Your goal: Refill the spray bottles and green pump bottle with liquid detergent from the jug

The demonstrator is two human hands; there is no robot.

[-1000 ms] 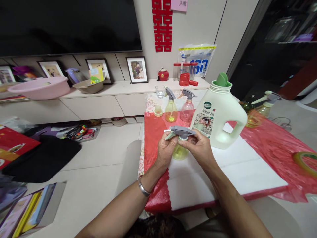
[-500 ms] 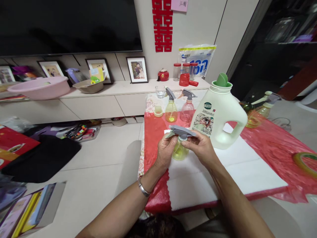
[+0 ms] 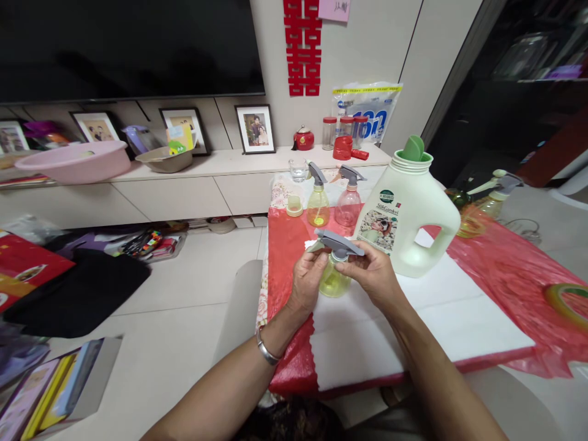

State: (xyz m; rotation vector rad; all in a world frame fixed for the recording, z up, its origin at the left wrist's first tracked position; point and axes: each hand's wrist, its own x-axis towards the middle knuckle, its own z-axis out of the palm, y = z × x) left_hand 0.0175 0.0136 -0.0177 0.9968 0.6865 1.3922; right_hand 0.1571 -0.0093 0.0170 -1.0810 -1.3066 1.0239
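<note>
The left hand (image 3: 307,280) and the right hand (image 3: 375,272) were closed at the neck of the yellow spray bottle (image 3: 334,285) between them, its grey trigger head (image 3: 340,244) already on top, though how tightly I could not tell, while the pale green jug (image 3: 416,202) beyond the right hand stood uncapped.

A living room in a home. A large dark television (image 3: 133,49) is mounted above a long, low, pale cabinet (image 3: 179,199), its top lined with framed photos (image 3: 255,130), a pink basin (image 3: 76,164) and a small red pot (image 3: 304,139). Red paper-cut characters (image 3: 303,52) decorate the wall. On the pale tiled floor (image 3: 193,269) sits a box (image 3: 103,383) of what look like books (image 3: 56,392). A flowered tablecloth (image 3: 279,195) shows beneath red plastic (image 3: 287,239).
</note>
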